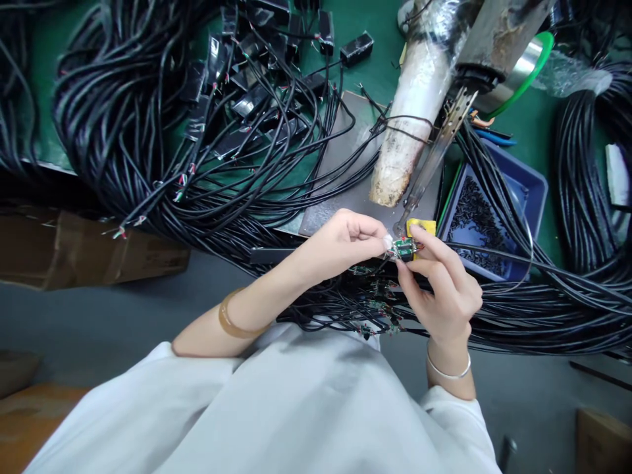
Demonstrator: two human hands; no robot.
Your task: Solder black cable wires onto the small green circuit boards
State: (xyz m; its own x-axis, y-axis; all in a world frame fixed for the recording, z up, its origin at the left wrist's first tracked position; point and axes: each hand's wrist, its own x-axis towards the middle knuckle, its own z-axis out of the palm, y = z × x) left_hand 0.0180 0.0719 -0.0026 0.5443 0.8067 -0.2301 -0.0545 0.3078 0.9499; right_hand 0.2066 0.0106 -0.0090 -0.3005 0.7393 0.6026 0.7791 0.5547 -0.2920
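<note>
Between my hands is a small green circuit board (403, 248) with thin wires at both ends. My right hand (439, 280) grips the board's right part between thumb and fingers. A black cable (474, 248) runs off to the right behind that hand. My left hand (345, 242) is closed in a pinch at the board's left end, on thin wires beside a small white patch at the fingertips. Just above the board, a soldering iron (427, 168) points downward, its tip close to a yellow sponge (423, 228). More wired boards (378, 304) hang below my hands.
A whitish tube (412, 112) slants down beside the iron over a grey mat (336, 178). At right, a blue bin (536, 197) holds small black pieces. Cable bundles (118, 112) and black-wrapped boxes (249, 102) cover the left. A green-rimmed spool (523, 76) stands behind.
</note>
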